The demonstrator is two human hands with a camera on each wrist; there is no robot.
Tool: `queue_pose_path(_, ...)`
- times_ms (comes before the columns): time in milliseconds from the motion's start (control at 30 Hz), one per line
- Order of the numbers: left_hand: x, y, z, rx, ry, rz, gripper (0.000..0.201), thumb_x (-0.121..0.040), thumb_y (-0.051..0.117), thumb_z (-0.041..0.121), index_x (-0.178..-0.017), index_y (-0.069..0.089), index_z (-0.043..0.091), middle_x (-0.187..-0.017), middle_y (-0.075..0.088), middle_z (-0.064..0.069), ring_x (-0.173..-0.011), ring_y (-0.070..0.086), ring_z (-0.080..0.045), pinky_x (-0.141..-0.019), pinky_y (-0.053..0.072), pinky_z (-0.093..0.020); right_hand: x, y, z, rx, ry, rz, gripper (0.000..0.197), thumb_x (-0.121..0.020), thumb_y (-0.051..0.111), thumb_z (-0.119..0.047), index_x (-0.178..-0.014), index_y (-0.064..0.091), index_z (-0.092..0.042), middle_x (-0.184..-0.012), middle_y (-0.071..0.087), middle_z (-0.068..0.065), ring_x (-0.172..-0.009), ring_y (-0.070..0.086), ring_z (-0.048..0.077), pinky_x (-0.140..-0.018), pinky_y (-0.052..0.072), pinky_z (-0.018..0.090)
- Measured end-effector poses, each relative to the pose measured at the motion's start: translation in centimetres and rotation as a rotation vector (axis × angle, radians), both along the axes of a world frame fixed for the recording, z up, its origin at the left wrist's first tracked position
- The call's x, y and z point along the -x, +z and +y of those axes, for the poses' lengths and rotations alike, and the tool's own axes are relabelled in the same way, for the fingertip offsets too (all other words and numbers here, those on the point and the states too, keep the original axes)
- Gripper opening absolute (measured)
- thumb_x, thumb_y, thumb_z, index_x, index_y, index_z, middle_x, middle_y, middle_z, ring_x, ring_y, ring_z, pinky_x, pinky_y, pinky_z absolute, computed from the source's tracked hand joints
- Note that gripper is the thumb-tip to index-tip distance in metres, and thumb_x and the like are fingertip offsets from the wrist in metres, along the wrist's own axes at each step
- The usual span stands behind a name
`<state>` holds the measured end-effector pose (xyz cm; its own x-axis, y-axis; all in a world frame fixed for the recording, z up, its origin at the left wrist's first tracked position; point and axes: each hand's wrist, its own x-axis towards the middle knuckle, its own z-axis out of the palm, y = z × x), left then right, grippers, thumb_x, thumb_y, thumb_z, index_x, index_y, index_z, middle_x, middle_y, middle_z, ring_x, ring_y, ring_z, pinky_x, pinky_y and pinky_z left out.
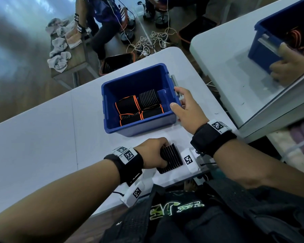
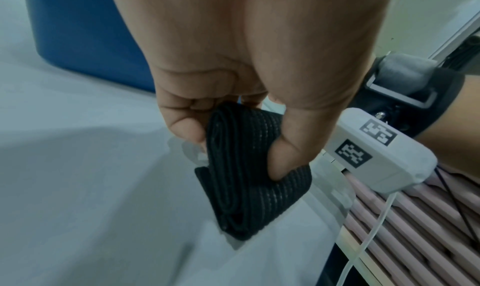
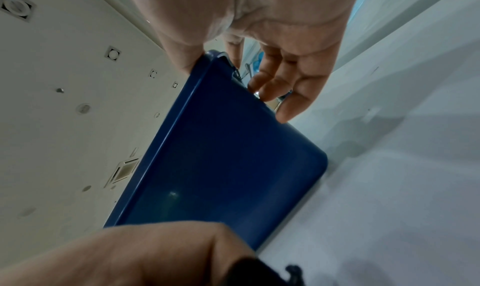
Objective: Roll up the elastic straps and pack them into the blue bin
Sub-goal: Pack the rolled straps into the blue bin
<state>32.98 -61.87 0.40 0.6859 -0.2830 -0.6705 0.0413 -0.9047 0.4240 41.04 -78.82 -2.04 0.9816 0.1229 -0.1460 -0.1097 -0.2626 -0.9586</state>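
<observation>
The blue bin (image 1: 112, 88) stands on the white table and holds several rolled black straps (image 1: 127, 106), some with orange edges. My left hand (image 1: 152, 153) grips a rolled black ribbed strap (image 1: 170, 158) near the table's front edge; in the left wrist view thumb and fingers pinch this roll (image 2: 249, 173). My right hand (image 1: 186, 109) holds the bin's right rim, thumb on top of the rim and fingers down the outer wall by the grey handle. In the right wrist view the hand (image 3: 259, 72) clasps the bin's corner (image 3: 221, 146).
A mirror (image 1: 253, 67) at the right reflects the bin and hand. A white table (image 1: 33, 146) stretches to the left. Behind it sit a wooden table with grey cloths (image 1: 60, 50), a black basket (image 1: 116, 62), tangled cables (image 1: 147, 42) and another person.
</observation>
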Motion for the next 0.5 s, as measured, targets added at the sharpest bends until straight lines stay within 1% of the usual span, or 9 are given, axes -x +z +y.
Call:
queue_pose_path(133,0.2,0.1,0.1,0.002,-0.006,-0.012,0.045,-0.072,0.077,0.02,-0.11,0.052,0.028,-0.099,0.064,0.004,-0.09,0.063,-0.018,-0.077,0.059,-0.038,0.0,0.0,0.0,0.007,0.0,-0.001,0.055,-0.084,0.053,-0.045,-0.137,0.036,-0.051,-0.107,0.059,0.005,-0.093,0.061,0.021,-0.09,0.056,0.049)
queue_pose_path(300,0.7,0.3,0.1,0.022,-0.024,-0.035,0.044,-0.074,0.075,0.017,-0.11,0.052,0.028,-0.099,0.064,0.005,-0.09,0.063,-0.017,-0.075,0.057,-0.035,0.1,0.1,-0.1,0.012,-0.002,-0.009,0.055,-0.086,0.052,-0.044,-0.137,0.036,-0.05,-0.107,0.059,0.004,-0.09,0.06,0.019,-0.089,0.056,0.047)
queue_pose_path(433,0.2,2.5,1.2,0.075,0.02,-0.128,0.04,-0.074,0.077,0.019,-0.102,0.051,0.033,-0.094,0.064,0.011,-0.085,0.064,-0.012,-0.07,0.055,-0.027,0.1,0.2,-0.1,0.01,0.0,-0.011,0.056,-0.085,0.052,-0.045,-0.138,0.036,-0.049,-0.108,0.059,0.004,-0.093,0.061,0.019,-0.089,0.056,0.045)
queue_pose_path(500,0.1,4.5,2.0,0.119,0.076,-0.184,0.04,-0.075,0.079,0.02,-0.102,0.053,0.033,-0.095,0.066,0.012,-0.085,0.066,-0.009,-0.071,0.056,-0.026,0.2,0.2,-0.1,0.014,0.006,-0.016,0.055,-0.085,0.052,-0.045,-0.138,0.036,-0.049,-0.109,0.06,0.004,-0.093,0.061,0.018,-0.088,0.056,0.044)
